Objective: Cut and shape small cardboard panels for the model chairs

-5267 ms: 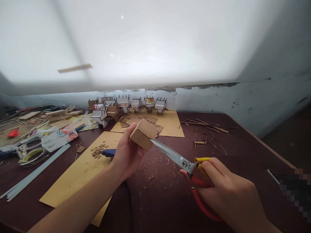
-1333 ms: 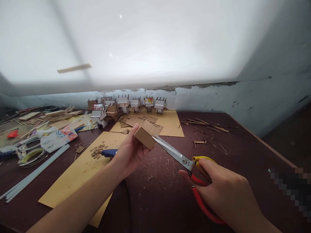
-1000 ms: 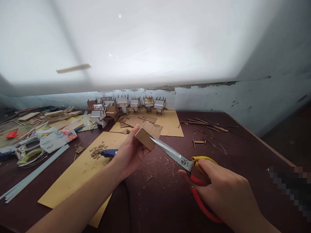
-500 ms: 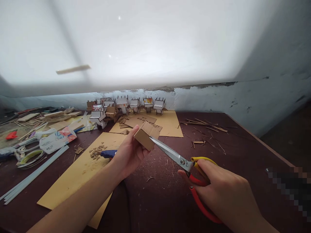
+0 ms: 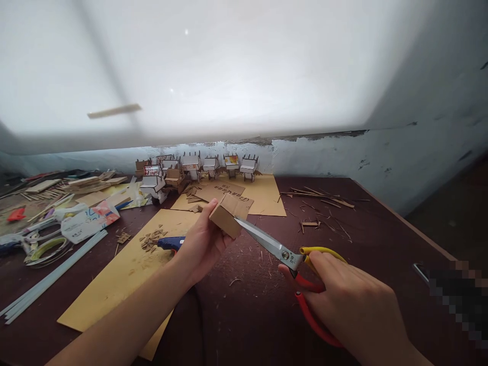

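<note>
At the far left of the worktop (image 5: 244,330), a red object (image 5: 16,214) is seen near stacked wooden pieces (image 5: 82,183). A roll of tape (image 5: 48,248) and pale sticks (image 5: 57,274) are laid beside a printed white packet (image 5: 86,223), whose contents cannot be told. Cardboard scraps (image 5: 150,240) are heaped on a tan board (image 5: 114,290), by the tip of a blue tool (image 5: 168,242). Cardboard models (image 5: 191,166) are lined up along the wall. A small cardboard box (image 5: 224,219) is held raised above the worktop in the left hand (image 5: 200,249); its inside is hidden. Its right edge is met by the tip of the scissors (image 5: 267,241), whose handles are gripped by the right hand (image 5: 351,300). Thin strips (image 5: 324,194) are scattered behind.
</note>
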`<control>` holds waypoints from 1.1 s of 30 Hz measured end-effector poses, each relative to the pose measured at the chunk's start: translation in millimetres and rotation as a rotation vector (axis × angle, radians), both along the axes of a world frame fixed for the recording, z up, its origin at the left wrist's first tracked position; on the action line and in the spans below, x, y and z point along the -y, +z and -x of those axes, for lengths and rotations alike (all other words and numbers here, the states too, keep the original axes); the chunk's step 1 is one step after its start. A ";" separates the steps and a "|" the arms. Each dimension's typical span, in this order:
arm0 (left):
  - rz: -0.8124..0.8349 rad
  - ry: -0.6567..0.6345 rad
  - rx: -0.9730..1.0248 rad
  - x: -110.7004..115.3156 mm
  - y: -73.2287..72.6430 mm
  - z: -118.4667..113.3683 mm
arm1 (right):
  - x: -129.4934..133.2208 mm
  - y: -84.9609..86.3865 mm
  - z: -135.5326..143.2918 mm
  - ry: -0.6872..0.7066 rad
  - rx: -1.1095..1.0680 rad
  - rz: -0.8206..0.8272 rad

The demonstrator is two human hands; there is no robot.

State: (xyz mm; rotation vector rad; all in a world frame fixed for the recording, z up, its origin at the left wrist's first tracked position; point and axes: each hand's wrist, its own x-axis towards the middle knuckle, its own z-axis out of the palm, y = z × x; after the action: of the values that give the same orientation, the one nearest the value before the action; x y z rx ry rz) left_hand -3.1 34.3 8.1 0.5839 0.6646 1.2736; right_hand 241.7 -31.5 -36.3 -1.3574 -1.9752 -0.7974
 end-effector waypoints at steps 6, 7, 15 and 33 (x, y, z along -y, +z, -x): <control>0.011 -0.009 -0.017 2.0 2.2 -3.0 | 1.2 -1.4 -2.2 -0.016 0.032 -0.019; 0.019 -0.013 -0.024 2.5 2.4 -3.5 | 1.2 -2.2 -2.8 -0.020 0.033 -0.024; 0.053 -0.020 -0.058 4.5 2.1 -4.4 | 0.7 -3.9 -4.1 -0.025 0.032 -0.020; 0.189 -0.151 -0.097 13.8 4.3 -6.1 | -10.0 -0.7 -11.2 -0.109 -0.263 0.364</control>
State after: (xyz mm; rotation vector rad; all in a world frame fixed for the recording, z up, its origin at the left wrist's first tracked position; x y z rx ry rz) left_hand 3.0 20.5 12.5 0.5316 0.7967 1.0339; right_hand 252.9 -21.5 -37.0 -1.6927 -1.9070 -0.2891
